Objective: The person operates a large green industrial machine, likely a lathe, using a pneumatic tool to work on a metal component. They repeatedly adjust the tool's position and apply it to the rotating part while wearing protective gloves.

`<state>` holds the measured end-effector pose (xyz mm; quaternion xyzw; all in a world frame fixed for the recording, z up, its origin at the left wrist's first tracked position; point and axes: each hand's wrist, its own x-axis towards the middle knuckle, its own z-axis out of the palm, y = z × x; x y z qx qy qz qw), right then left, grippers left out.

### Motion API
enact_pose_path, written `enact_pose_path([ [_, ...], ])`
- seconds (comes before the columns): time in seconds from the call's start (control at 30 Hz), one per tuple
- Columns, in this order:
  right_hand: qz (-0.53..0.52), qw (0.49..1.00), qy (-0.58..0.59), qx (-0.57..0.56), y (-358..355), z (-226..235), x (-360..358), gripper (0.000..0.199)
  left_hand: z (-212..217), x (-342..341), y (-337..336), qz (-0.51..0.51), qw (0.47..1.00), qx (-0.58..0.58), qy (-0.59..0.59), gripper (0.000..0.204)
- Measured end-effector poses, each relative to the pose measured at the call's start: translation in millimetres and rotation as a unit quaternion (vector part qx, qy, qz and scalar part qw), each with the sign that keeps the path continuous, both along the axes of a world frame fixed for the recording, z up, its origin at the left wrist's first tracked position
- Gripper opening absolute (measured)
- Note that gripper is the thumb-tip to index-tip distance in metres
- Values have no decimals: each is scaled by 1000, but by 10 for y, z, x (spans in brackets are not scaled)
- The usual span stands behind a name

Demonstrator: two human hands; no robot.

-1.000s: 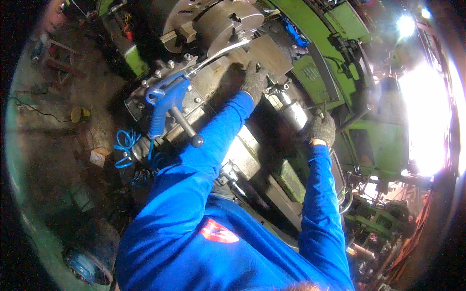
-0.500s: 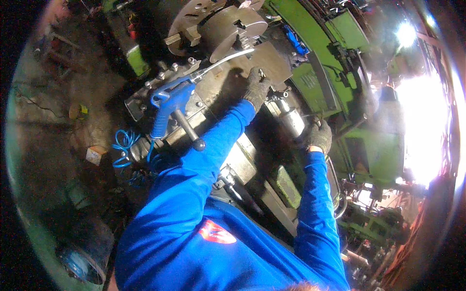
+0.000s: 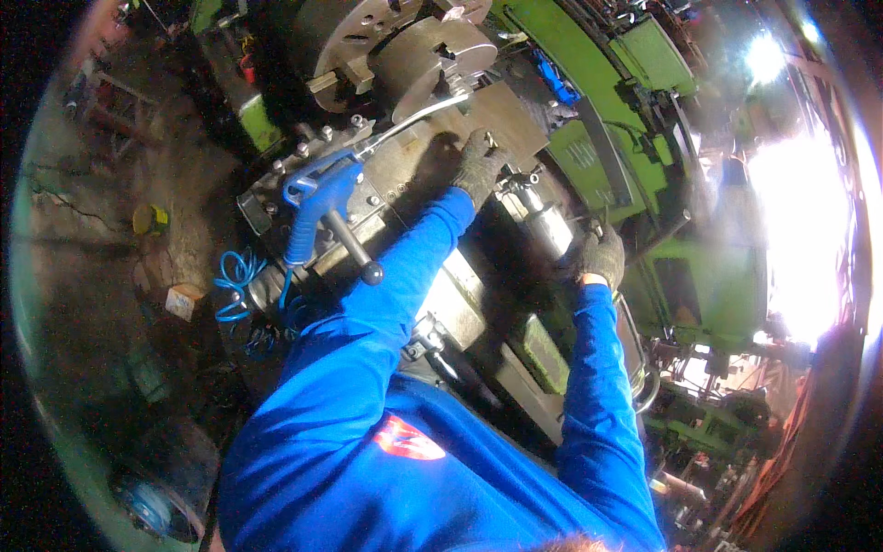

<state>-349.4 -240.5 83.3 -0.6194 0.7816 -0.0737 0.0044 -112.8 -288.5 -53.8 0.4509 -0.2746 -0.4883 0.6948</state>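
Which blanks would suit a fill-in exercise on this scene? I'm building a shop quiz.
1. Both hands wear dark ____.
2. The left hand rests flat on the lathe's metal ____.
3. The air gun lying on the lathe is ____ in colour.
4. The right hand sits beside a shiny metal ____.

Missing words: gloves; plate; blue; cylinder

Dim workshop, blown-out glare at right, fisheye-bent dark edges

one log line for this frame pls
left hand: on lathe carriage | right hand: gripping handle, unclear | blue air gun: lying on carriage
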Motion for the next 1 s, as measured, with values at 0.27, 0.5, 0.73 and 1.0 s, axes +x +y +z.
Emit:
enact_pose_path([
  [0.27,-1,1000,-13,2,13,-17,-54,42,72,-66,169,-1,995,37,95,40],
  [0.5,19,999,-16,21,35,118,103,42,-461,-105,-201,74,986,5,-149,24],
  [0.73,30,996,-80,9,7,-133,-190,38,-211,-33,239,5,747,59,-662,20],
  [1.0,69,991,-100,-59,142,128,-168,36,-326,460,947,-86,369,118,-918,22],
])
